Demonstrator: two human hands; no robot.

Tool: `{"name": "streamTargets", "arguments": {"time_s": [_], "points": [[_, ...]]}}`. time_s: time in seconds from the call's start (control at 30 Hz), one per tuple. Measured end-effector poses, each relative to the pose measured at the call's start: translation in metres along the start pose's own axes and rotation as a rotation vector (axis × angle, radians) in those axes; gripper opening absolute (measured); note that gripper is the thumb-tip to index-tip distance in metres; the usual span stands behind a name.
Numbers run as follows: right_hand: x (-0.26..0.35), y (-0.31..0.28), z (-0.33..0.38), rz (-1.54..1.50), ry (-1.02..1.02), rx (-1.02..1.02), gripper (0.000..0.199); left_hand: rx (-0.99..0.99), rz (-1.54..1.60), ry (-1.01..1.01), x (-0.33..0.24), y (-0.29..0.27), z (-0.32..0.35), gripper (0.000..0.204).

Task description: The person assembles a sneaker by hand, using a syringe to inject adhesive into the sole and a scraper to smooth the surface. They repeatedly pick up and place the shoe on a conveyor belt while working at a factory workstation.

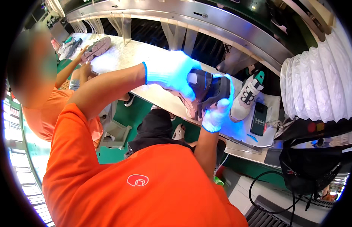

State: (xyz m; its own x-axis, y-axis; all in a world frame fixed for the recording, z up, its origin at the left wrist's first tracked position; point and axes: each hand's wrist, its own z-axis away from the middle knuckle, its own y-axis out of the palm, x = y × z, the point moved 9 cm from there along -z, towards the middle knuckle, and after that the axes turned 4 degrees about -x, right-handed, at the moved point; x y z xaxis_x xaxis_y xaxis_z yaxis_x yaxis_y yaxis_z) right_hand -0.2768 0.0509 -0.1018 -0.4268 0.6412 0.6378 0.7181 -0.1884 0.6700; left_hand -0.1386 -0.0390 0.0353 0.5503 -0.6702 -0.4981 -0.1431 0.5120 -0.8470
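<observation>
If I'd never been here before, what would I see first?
Probably the bright orange cloth T-shirt, filling the lower middle. Next, near the centre, come the left grip and right grip, in white knitted gloves glowing blue, holding dark footwear with pinkish parts. At the far right, a fat white pleated tube stands out too.

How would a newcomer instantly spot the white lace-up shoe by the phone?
Find the white pleated duct on the right, then the long pale workbench to its left. There, the white lace-up shoe stands between the white-gloved right hand and the black rectangular phone. Its bright green end sets it apart from the dark shoe being held.
</observation>
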Motion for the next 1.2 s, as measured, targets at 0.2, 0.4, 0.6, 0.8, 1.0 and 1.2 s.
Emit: {"name": "streamTargets", "arguments": {"time_s": [0.2,0.4,0.6,0.8,1.0,1.2], "points": [[0.045,0.009,-0.006,0.225,0.056,0.046,0.111,-0.030,-0.189,0.162,-0.021,-0.003,0.025,0.084],[0.077,0.069,-0.027,0.876,0.180,0.354,0.067,0.125,-0.109,0.198,-0.014,-0.001,0.005,0.073],[0.085,0.080,-0.001,0.929,0.169,0.222,0.029,0.170,0.232,0.357,0.035,-0.007,-0.033,0.095],[0.088,0.083,-0.003,1.011,0.084,0.247,0.045,-0.602,0.524,0.388,0.075,0.027,0.049,0.123],[0.089,0.119,0.035,1.107,0.085,0.345,0.055,-0.300,1.188,0.105,0.079,0.168,0.048,0.124],[0.081,0.110,0.151,1.044,0.190,0.487,0.062,-0.155,1.025,-0.110,0.088,0.244,0.151,0.106]]}}
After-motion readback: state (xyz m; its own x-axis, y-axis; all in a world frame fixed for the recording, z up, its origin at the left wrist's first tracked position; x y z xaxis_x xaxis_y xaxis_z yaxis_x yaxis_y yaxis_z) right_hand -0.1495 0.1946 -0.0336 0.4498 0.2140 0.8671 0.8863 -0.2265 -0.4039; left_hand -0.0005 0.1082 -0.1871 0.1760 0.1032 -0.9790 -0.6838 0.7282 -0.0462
